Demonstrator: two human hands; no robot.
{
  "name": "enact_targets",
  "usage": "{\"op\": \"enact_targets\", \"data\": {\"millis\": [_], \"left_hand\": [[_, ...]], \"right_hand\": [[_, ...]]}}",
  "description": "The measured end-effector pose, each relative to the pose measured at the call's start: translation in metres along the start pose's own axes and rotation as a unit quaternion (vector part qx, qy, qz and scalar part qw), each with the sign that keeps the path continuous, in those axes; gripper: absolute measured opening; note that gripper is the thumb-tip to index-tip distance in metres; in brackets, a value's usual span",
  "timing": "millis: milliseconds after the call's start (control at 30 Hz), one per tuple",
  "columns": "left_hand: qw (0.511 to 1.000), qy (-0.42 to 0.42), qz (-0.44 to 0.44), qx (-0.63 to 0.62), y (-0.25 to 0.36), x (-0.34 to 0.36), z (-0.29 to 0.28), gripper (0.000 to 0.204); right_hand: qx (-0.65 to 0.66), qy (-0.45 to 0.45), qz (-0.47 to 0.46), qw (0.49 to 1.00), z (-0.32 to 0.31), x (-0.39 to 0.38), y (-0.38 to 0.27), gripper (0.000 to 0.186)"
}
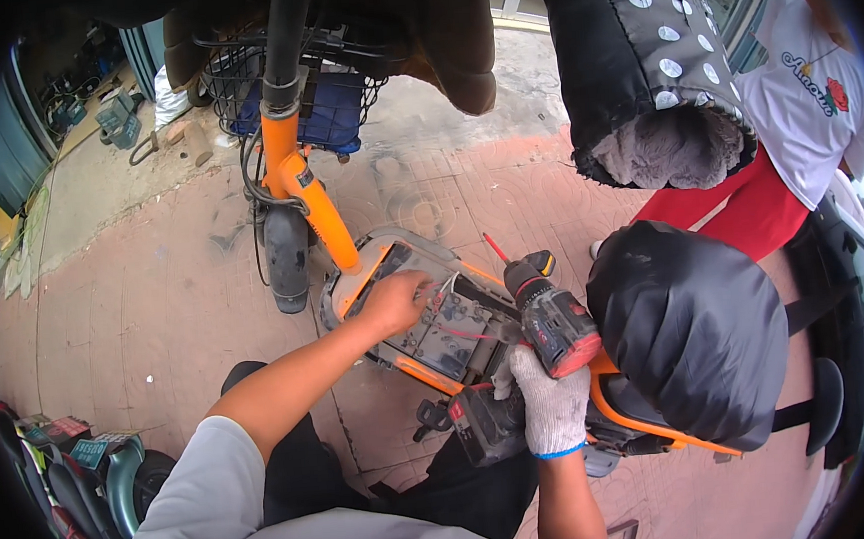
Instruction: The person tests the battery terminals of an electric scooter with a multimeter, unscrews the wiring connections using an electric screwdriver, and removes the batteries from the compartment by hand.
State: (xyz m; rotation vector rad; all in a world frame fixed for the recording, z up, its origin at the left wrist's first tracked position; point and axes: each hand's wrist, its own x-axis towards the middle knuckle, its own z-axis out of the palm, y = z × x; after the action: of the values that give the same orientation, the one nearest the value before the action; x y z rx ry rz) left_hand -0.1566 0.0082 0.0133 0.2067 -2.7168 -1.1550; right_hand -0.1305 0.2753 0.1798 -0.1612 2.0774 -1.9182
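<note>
My right hand (552, 403), in a white knit glove with a blue cuff edge, grips a cordless drill (556, 329). The drill is black and red, and its long red bit (496, 247) points up and away over the open footboard. A battery pack (485, 424) sits at the foot of the drill's handle. My bare left hand (396, 304) reaches over the opened footboard compartment (437, 339) of an orange electric scooter (323, 212). Its fingers are drawn together beside thin wires (446, 291); what lies between them is hidden. A thin red wire (467, 333) crosses the dusty compartment.
A black-covered seat (692, 331) stands right of the drill. Overhead hangs a padded, dotted handlebar cover (653, 64). A wire basket (325, 107) is at the front. A person (801, 103) in a white shirt and red trousers is at right. Other scooters (86, 484) are parked lower left.
</note>
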Motion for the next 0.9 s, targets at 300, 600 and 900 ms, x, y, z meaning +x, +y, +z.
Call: {"op": "enact_targets", "data": {"millis": [300,600,900], "left_hand": [[0.995,-0.038,0.077,0.06,-0.035,0.012,0.033,0.037],[0.97,-0.205,-0.024,0.132,-0.023,0.063,0.03,0.034],[0.992,-0.118,-0.004,0.051,-0.036,0.095,0.057,0.026]], "right_hand": [[-0.122,-0.031,0.028,0.992,0.008,0.028,-0.005,0.034],[-0.456,0.006,-0.182,0.871,0.009,0.02,-0.028,0.042],[-0.438,0.041,-0.145,0.886,0.009,0.028,-0.024,0.047]]}}
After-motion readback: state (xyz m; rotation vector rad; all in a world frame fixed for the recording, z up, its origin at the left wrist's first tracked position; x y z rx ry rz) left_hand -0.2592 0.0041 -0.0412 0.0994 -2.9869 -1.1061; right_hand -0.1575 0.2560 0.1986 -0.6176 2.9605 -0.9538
